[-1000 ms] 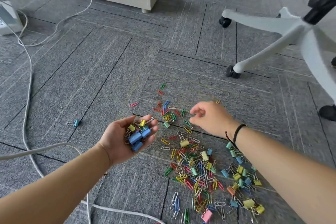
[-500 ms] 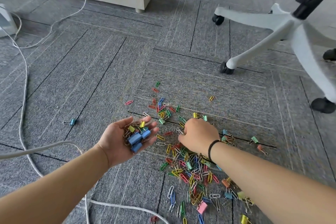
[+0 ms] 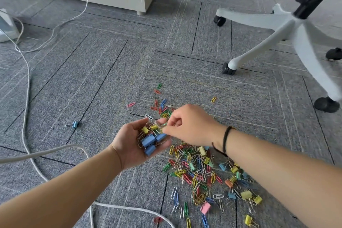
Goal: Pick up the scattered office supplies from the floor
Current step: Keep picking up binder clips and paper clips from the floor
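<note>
Now, left hand [image 3: 135,142]: cupped palm-up, fingers curled round binder clips [image 3: 150,139] (mostly blue).
Right hand [image 3: 190,126]: fingertips pinched together over that palm; what they pinch, cannot tell.
Floor [image 3: 92,79]: heap of paper clips [image 3: 196,168].

Rough matt grey carpet [image 3: 103,83] carries glossy coated-wire paper clips [image 3: 196,170], smooth painted-metal binder clips [image 3: 246,194] and a white plastic chair base [image 3: 288,29].

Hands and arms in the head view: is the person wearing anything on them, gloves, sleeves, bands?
No gloves. Both forearms are bare as far as the frame shows. The left hand wears nothing visible. The right hand has a thin black cord bracelet looped at the wrist.
</note>
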Available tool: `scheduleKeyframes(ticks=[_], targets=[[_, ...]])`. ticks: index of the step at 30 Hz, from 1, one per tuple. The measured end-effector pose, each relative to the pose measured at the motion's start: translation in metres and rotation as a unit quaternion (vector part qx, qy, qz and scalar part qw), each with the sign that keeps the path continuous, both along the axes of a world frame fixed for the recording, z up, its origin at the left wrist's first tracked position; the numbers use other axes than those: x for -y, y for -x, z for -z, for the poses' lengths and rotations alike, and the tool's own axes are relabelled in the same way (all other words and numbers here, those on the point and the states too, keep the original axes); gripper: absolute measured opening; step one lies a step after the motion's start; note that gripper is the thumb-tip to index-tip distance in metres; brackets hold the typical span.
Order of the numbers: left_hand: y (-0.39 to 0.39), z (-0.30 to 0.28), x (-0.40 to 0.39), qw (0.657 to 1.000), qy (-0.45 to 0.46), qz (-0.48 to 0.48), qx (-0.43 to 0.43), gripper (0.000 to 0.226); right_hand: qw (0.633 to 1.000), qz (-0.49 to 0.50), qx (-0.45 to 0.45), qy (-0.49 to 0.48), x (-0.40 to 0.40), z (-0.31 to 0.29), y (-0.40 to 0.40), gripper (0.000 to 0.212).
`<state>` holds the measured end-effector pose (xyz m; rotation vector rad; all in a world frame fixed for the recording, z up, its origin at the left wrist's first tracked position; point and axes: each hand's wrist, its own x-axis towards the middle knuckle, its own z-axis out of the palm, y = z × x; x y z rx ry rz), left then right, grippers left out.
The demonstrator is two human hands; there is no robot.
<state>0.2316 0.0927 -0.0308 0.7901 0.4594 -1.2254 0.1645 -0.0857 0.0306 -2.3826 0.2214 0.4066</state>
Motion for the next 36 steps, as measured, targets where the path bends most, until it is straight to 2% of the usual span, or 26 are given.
scheduleKeyframes(ticks=[4, 9, 10, 13, 17, 20, 26, 36], targets=[[-0.003, 0.000, -0.005, 1.000, 0.006, -0.015, 0.004, 0.040, 0.999, 0.031, 0.024, 0.033, 0.036, -0.014, 0.018, 0.022], [-0.004, 0.002, -0.004, 0.999, -0.020, -0.018, 0.020, 0.041, 0.991, 0.119, -0.019, 0.055, 0.083, 0.025, 0.071, 0.014], [-0.003, 0.002, -0.004, 0.999, -0.026, -0.017, 0.025, 0.043, 0.990, 0.116, -0.043, 0.069, 0.085, 0.033, 0.078, 0.013], [0.003, 0.000, 0.002, 0.998, -0.038, -0.007, 0.041, 0.039, 0.990, 0.049, -0.099, 0.084, 0.083, 0.048, 0.088, 0.030], [0.016, -0.001, 0.012, 0.998, -0.046, 0.010, 0.044, 0.030, 0.994, 0.009, -0.080, 0.070, 0.073, 0.051, 0.083, 0.041], [0.026, -0.002, 0.016, 0.997, -0.056, 0.029, 0.048, 0.029, 0.994, -0.002, -0.078, 0.078, 0.067, 0.059, 0.082, 0.039], [0.033, -0.005, 0.021, 0.995, -0.060, 0.052, 0.054, 0.032, 0.990, -0.003, -0.042, 0.136, 0.065, 0.070, 0.084, 0.018], [0.040, -0.006, 0.031, 0.996, -0.068, 0.047, 0.037, 0.047, 0.984, -0.009, -0.022, 0.175, 0.066, 0.070, 0.095, 0.030]])
